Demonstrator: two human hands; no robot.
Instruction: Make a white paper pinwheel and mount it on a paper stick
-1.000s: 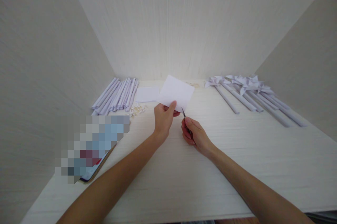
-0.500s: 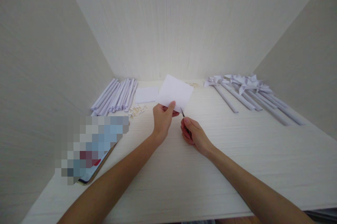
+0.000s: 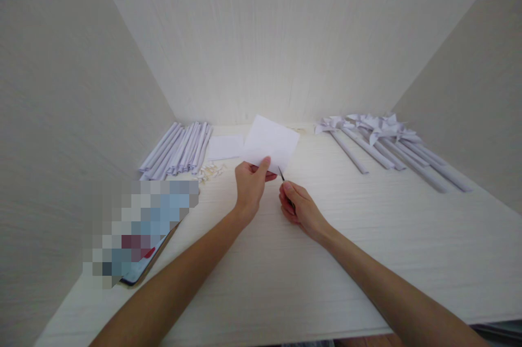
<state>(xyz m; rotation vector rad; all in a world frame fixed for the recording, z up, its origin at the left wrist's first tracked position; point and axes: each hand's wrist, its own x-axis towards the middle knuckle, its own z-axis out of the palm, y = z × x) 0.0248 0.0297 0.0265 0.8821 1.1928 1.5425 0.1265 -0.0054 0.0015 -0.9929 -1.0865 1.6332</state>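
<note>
A square sheet of white paper (image 3: 271, 140) is pinched in my left hand (image 3: 251, 184), thumb on top and fingers beneath its near edge. My right hand (image 3: 300, 206) is closed around a pair of scissors (image 3: 281, 174), whose dark handles are mostly hidden in the fist. The slim blade reaches the paper's lower corner, just right of my left thumb. Whether it has cut into the sheet is too small to tell.
Rolled paper tubes (image 3: 179, 148) lie at the back left beside flat paper (image 3: 225, 147) and small pale pieces (image 3: 211, 172). A phone (image 3: 150, 260), partly blurred, lies nearer. Paper pinwheels on tubes (image 3: 379, 137) lie at the back right. Walls enclose the table (image 3: 261, 292).
The view has shifted very slightly. The scissors' tip sits a touch further over the paper's lower corner; both hands keep their holds.
</note>
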